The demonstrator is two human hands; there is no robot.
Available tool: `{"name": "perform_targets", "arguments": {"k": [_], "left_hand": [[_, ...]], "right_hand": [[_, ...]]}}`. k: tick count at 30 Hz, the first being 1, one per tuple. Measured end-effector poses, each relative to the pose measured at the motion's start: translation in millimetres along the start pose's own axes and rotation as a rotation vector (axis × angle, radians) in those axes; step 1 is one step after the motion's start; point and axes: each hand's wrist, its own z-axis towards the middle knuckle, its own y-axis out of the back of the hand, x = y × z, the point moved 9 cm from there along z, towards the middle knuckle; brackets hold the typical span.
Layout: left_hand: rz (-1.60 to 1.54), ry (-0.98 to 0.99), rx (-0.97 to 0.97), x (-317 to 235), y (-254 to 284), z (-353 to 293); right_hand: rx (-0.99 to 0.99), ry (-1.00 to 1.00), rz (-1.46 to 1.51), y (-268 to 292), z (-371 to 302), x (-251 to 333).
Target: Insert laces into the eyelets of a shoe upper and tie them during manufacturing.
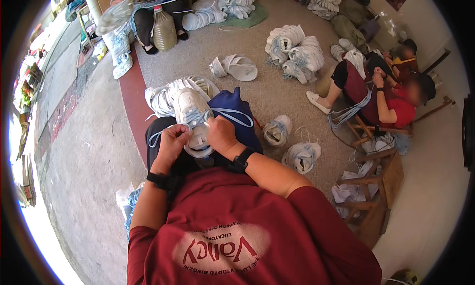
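Note:
A white sneaker rests over my lap, its toe pointing away and its opening toward me. Light blue shoelace runs across its upper, with loose lengths looping out to both sides. On the left of the opening, my left hand is closed in a pinch on the lace. My right hand is closed at the other side of the shoe, and a lace end curves out from it over a dark blue cloth. What its fingertips grip is partly hidden. Behind the sneaker lies a heap of white shoes.
Single white shoes stand on the floor to my right. Farther off are a pair of shoes and a larger pile. Wooden stools stand at right, near two seated people. Another person sits ahead by a plastic jug.

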Motion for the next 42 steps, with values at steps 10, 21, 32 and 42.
{"name": "perform_targets", "arguments": {"k": [10, 21, 32, 42], "left_hand": [[-0.182, 0.059, -0.116, 14, 28, -6], [-0.377, 0.106, -0.185, 33, 36, -3], [-0.225, 0.119, -0.161, 39, 33, -2], [-0.008, 0.154, -0.230, 37, 35, 1]], "right_hand": [[0.132, 0.695, -0.465, -12, 13, 53], [0.244, 0.710, 0.347, -3, -6, 110], [0.203, 0.227, 0.249, -30, 19, 38], [0.185, 0.237, 0.386, -23, 14, 32]]}}
